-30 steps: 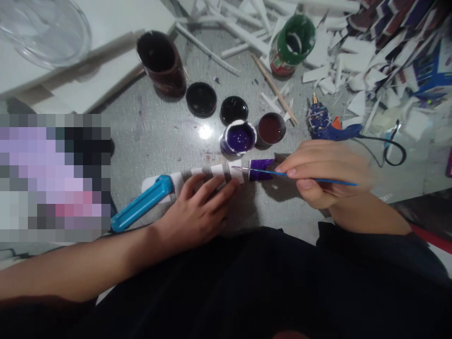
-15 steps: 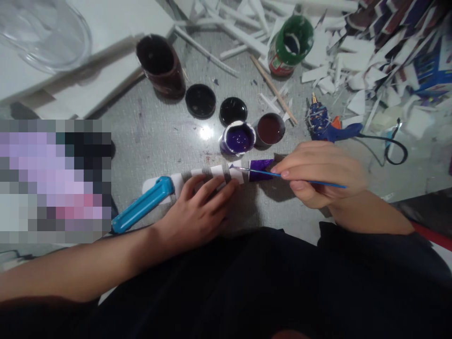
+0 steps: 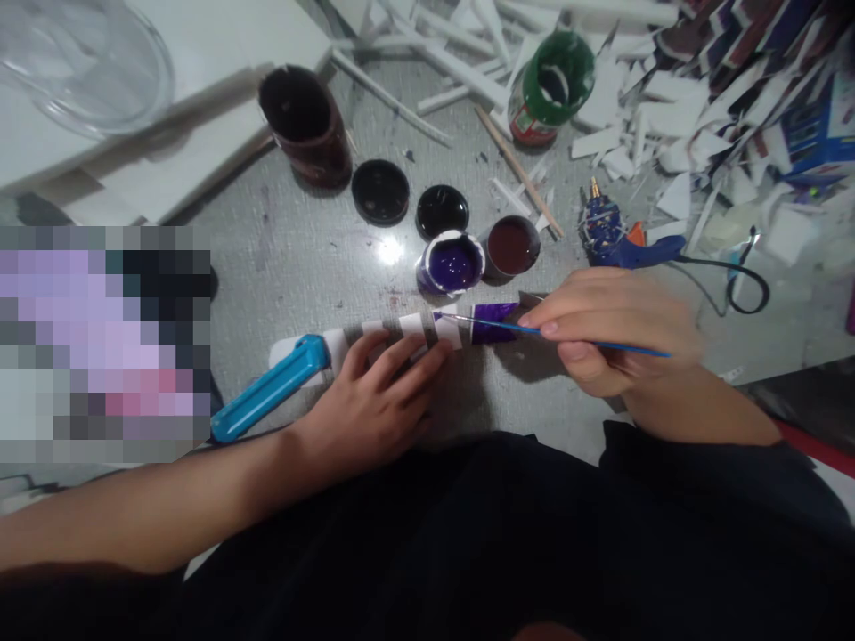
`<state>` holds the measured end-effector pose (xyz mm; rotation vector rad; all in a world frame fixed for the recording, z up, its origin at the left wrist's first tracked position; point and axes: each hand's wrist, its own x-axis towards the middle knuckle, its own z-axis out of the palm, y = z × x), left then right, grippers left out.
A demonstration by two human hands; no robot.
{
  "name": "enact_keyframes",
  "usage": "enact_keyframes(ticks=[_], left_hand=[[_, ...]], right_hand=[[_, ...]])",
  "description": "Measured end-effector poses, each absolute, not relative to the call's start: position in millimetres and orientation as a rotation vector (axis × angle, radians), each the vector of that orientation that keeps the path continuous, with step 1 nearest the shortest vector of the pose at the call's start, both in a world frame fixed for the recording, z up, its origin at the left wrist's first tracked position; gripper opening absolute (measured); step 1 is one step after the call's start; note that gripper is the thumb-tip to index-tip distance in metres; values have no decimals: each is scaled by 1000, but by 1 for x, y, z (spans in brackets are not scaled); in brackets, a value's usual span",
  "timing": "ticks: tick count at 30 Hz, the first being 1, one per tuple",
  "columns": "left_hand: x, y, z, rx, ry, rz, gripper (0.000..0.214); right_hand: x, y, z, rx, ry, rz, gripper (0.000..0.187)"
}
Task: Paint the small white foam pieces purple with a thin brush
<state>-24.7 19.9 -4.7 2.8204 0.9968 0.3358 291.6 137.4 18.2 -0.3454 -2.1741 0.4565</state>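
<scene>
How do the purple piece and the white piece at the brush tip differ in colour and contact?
The purple piece looks coated across its visible top, while the white piece shows only a small purple mark.
The tip of the brush is at the white piece; its shaft crosses above the purple piece.
The left hand reaches the white piece; the purple piece lies apart from it.
Both lie on the grey table.
</scene>
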Motion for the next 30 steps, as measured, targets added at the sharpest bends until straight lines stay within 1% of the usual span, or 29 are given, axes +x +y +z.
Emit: enact_keyframes(ticks=[10, 15, 18, 23, 26, 30], left_hand=[[-26, 20, -5, 2817, 987, 337, 51], [-26, 21, -5, 2818, 986, 347, 50], [-26, 21, -4, 2833, 984, 339, 50], [-25, 21, -4, 2817, 980, 329, 55], [-25, 20, -5, 2804, 986, 336, 56], [-25, 21, -5, 2826, 978, 355, 50]], right_hand=[[293, 138, 17, -344, -2159, 477, 8], [294, 134, 19, -416, -2203, 497, 5], [294, 133, 22, -455, -2229, 436, 11], [295, 133, 27, -394, -2230, 484, 10], [296, 132, 29, -451, -2273, 430, 10], [295, 132, 33, -419, -2274, 412, 13]])
